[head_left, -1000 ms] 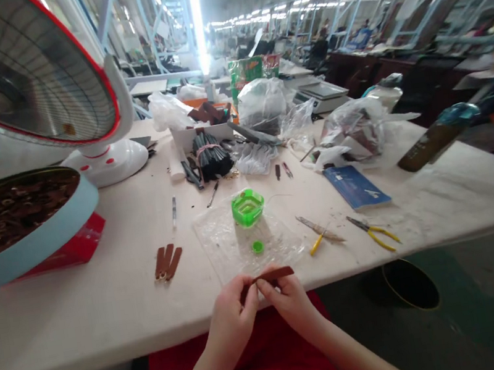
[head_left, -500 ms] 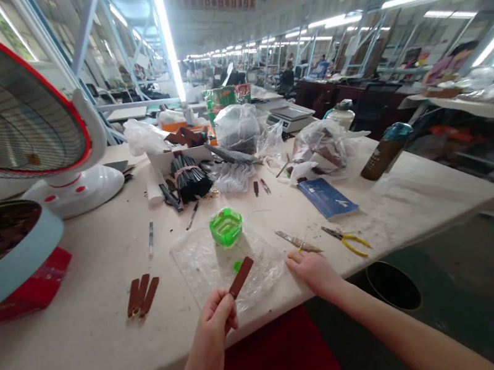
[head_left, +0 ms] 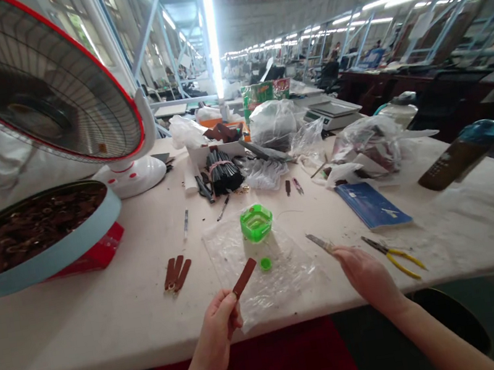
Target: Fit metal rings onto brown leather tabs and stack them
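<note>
My left hand (head_left: 221, 320) pinches the lower end of a brown leather strip (head_left: 244, 276) above the front of a clear plastic sheet (head_left: 225, 257). To the right, my right hand (head_left: 367, 275) is closed around the handle of a knife-like tool (head_left: 319, 242), whose blade points away to the left. Yellow-handled pliers (head_left: 396, 256) lie just right of that hand. A green container (head_left: 257, 223) stands on the sheet, with a small green cap (head_left: 266, 264) in front of it. Several brown strips (head_left: 177, 273) with metal rings lie at the left.
A large round tray (head_left: 47, 260) of brown pieces and a fan (head_left: 135, 176) stand at the left. Behind are bundled black strips (head_left: 225, 173) and plastic bags (head_left: 272, 121). A blue booklet (head_left: 372, 204) and a bottle (head_left: 458, 158) are at the right.
The view has turned left, so the table's contents appear farther right. My right hand has closed on the tool, which was lying beside its fingertips. My left hand still holds the strip.
</note>
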`<act>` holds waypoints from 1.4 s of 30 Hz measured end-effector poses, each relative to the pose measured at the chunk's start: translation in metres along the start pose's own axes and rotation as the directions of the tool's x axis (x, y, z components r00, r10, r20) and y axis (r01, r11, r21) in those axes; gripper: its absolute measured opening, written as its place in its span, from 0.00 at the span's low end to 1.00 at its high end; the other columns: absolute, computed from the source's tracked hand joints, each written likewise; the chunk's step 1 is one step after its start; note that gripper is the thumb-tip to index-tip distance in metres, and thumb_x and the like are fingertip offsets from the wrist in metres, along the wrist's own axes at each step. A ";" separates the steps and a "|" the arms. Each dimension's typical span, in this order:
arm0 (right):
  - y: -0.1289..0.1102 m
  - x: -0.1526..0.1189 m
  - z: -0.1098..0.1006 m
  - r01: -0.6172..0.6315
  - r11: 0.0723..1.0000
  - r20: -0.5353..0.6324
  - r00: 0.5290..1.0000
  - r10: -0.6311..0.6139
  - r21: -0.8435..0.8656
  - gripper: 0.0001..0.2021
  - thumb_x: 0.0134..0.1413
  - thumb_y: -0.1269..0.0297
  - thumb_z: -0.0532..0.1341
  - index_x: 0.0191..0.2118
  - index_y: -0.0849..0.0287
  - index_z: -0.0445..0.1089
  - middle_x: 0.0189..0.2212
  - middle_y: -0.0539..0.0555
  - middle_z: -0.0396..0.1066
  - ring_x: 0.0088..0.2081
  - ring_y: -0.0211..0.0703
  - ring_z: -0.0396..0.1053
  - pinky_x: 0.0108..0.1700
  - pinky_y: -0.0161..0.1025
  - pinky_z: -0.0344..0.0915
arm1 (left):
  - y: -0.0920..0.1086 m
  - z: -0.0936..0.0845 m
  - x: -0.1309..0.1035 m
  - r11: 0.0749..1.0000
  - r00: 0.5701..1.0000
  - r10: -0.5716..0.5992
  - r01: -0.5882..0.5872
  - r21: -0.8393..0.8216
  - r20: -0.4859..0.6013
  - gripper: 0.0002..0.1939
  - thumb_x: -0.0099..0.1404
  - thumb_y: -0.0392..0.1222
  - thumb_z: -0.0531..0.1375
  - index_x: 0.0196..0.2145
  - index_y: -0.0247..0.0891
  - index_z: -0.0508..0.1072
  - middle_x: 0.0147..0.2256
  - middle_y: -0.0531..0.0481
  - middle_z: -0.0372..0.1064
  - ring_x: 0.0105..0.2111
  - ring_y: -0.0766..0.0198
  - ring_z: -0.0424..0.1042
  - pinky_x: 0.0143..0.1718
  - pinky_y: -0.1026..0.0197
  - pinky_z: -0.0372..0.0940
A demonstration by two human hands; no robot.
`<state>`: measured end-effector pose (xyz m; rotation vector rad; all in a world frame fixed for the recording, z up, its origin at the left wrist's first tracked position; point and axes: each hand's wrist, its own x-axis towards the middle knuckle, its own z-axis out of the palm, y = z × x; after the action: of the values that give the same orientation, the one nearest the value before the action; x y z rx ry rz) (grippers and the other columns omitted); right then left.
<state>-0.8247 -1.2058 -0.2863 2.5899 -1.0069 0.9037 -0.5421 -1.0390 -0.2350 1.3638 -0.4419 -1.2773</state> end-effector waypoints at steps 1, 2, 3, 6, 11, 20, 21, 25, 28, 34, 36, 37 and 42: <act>-0.007 0.010 -0.006 -0.061 0.994 -0.074 0.995 0.068 0.090 0.08 0.55 0.71 0.53 0.41 0.61 0.64 0.38 0.57 0.71 0.41 0.42 0.68 0.43 0.41 0.67 | 0.002 -0.001 0.001 1.000 1.000 0.010 -0.010 0.001 -0.006 0.14 0.56 0.47 0.57 0.24 0.36 0.56 0.21 0.57 0.53 0.20 0.73 0.53 0.24 0.68 0.52; -0.016 0.022 -0.011 -0.129 0.971 -0.117 0.981 0.155 0.201 0.09 0.55 0.70 0.54 0.42 0.61 0.64 0.39 0.58 0.70 0.42 0.42 0.68 0.45 0.41 0.66 | 0.005 -0.001 0.002 1.000 1.000 0.021 -0.021 -0.003 -0.014 0.14 0.56 0.47 0.57 0.24 0.36 0.56 0.21 0.57 0.53 0.20 0.73 0.53 0.24 0.68 0.52; -0.025 0.036 -0.016 -0.213 0.926 -0.143 0.953 0.268 0.312 0.09 0.55 0.68 0.55 0.43 0.60 0.64 0.39 0.57 0.70 0.42 0.41 0.68 0.45 0.41 0.66 | 0.009 0.000 0.002 0.999 0.999 0.032 -0.033 -0.011 -0.024 0.14 0.55 0.46 0.57 0.24 0.36 0.56 0.20 0.57 0.52 0.20 0.73 0.53 0.24 0.68 0.52; -0.052 0.084 -0.019 -0.416 0.591 -0.029 0.801 0.598 0.691 0.11 0.53 0.61 0.57 0.42 0.58 0.64 0.38 0.54 0.70 0.36 0.38 0.69 0.40 0.40 0.68 | 0.023 0.003 0.002 0.997 0.997 0.057 -0.059 -0.051 -0.043 0.14 0.55 0.47 0.57 0.24 0.36 0.56 0.20 0.58 0.53 0.19 0.74 0.53 0.23 0.68 0.51; -0.069 0.150 -0.002 -0.387 0.180 0.145 0.674 0.724 0.904 0.13 0.46 0.56 0.62 0.34 0.61 0.67 0.22 0.47 0.66 0.21 0.30 0.62 0.25 0.31 0.61 | 0.039 0.002 -0.003 0.993 0.995 0.089 -0.092 -0.068 -0.040 0.15 0.54 0.48 0.59 0.25 0.35 0.58 0.19 0.58 0.53 0.19 0.74 0.53 0.23 0.68 0.51; -0.093 0.096 0.008 -0.527 0.051 0.384 0.679 0.626 0.848 0.15 0.47 0.54 0.61 0.38 0.59 0.66 0.32 0.50 0.70 0.26 0.31 0.63 0.32 0.33 0.62 | 0.018 -0.017 0.002 0.993 0.997 0.065 -0.068 -0.093 -0.031 0.12 0.56 0.45 0.56 0.24 0.35 0.57 0.21 0.57 0.54 0.20 0.73 0.53 0.23 0.68 0.51; -0.096 0.086 0.010 -0.557 0.026 0.428 0.667 0.609 0.830 0.16 0.46 0.55 0.62 0.40 0.58 0.66 0.33 0.50 0.69 0.27 0.31 0.63 0.33 0.34 0.63 | 0.016 -0.017 0.001 0.994 0.998 0.066 -0.068 -0.087 -0.023 0.12 0.56 0.45 0.56 0.24 0.35 0.57 0.21 0.57 0.54 0.21 0.73 0.53 0.24 0.68 0.51; -0.107 0.065 0.018 -0.600 0.073 0.445 0.663 0.602 0.796 0.17 0.50 0.51 0.58 0.40 0.59 0.67 0.32 0.51 0.69 0.26 0.32 0.63 0.32 0.35 0.62 | 0.014 -0.013 -0.003 0.994 0.996 0.087 -0.088 -0.061 -0.018 0.12 0.56 0.44 0.55 0.24 0.35 0.57 0.20 0.57 0.53 0.20 0.73 0.52 0.25 0.67 0.51; -0.115 0.065 0.023 -0.570 0.211 0.344 0.708 0.616 0.794 0.16 0.53 0.50 0.54 0.35 0.61 0.65 0.27 0.51 0.69 0.24 0.33 0.63 0.30 0.35 0.61 | 0.016 -0.011 -0.009 0.994 0.995 0.102 -0.102 -0.028 -0.019 0.10 0.56 0.44 0.55 0.24 0.36 0.57 0.19 0.57 0.52 0.20 0.72 0.51 0.24 0.67 0.50; -0.125 0.063 0.036 -0.569 0.290 0.318 0.735 0.599 0.770 0.16 0.55 0.50 0.52 0.34 0.60 0.63 0.30 0.54 0.71 0.26 0.35 0.65 0.30 0.36 0.63 | 0.013 -0.012 -0.018 0.995 0.994 0.096 -0.095 0.020 -0.051 0.11 0.56 0.44 0.54 0.24 0.36 0.57 0.19 0.57 0.53 0.20 0.72 0.52 0.25 0.66 0.51; -0.126 0.061 0.040 -0.573 0.307 0.319 0.740 0.591 0.760 0.16 0.55 0.50 0.52 0.34 0.60 0.63 0.30 0.54 0.71 0.26 0.36 0.65 0.30 0.36 0.63 | 0.011 -0.012 -0.019 0.995 0.994 0.096 -0.095 0.031 -0.053 0.11 0.56 0.44 0.54 0.24 0.36 0.57 0.19 0.57 0.53 0.20 0.72 0.53 0.25 0.66 0.51; -0.127 0.061 0.041 -0.574 0.318 0.320 0.745 0.585 0.755 0.16 0.55 0.50 0.51 0.34 0.60 0.63 0.29 0.53 0.70 0.26 0.36 0.65 0.31 0.35 0.63 | 0.010 -0.012 -0.019 0.995 0.994 0.098 -0.096 0.037 -0.053 0.11 0.56 0.44 0.54 0.24 0.36 0.57 0.19 0.57 0.53 0.20 0.72 0.53 0.26 0.66 0.51; -0.127 0.060 0.041 -0.558 0.349 0.319 0.773 0.548 0.752 0.15 0.57 0.52 0.51 0.34 0.61 0.64 0.29 0.52 0.70 0.26 0.35 0.64 0.32 0.35 0.62 | 0.010 -0.010 -0.018 0.993 0.992 0.101 -0.097 0.062 -0.071 0.11 0.56 0.45 0.54 0.25 0.36 0.57 0.19 0.57 0.54 0.20 0.72 0.53 0.26 0.66 0.51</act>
<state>-0.6859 -1.1610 -0.2795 2.9202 -1.9329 1.9548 -0.5352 -1.0220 -0.2212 1.4157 -0.4927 -1.1371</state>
